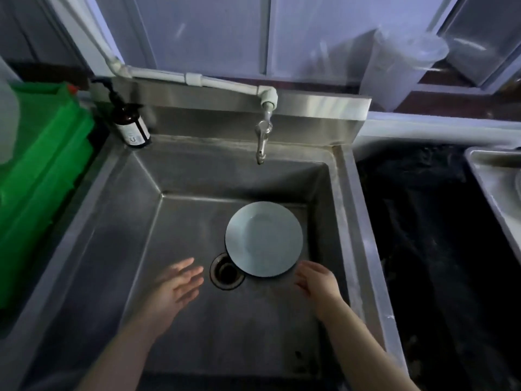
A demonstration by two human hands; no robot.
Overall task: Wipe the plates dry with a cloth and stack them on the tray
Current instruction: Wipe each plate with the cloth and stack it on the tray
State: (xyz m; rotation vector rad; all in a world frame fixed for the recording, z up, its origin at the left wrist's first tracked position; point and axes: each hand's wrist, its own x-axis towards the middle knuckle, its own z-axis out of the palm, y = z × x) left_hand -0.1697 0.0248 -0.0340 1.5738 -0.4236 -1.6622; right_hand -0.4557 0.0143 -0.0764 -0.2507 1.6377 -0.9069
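Nearest the camera, two bare forearms reach down into a brushed stainless-steel sink (93, 249). The left hand (176, 283) is spread, fingers straight and slightly blurred, holding nothing, just left of the dark round drain (225, 273). The right hand (317, 280) is relaxed, fingers loosely bent and empty, just beside the near right rim of the plate (263, 239); whether it touches the rim I cannot tell. The plate, round, smooth, pale and glossy with a shallow well, lies flat on the basin floor, ahead of and between both hands, overlapping the drain's edge. The right hand is plainly nearer, so a lift likely starts there. Beyond, a metal tap (262, 136) hangs over the basin, and a brown pump bottle (131, 122) stands at the back left corner. No cloth is visible; a steel rim (490, 176) at far right may be the tray.
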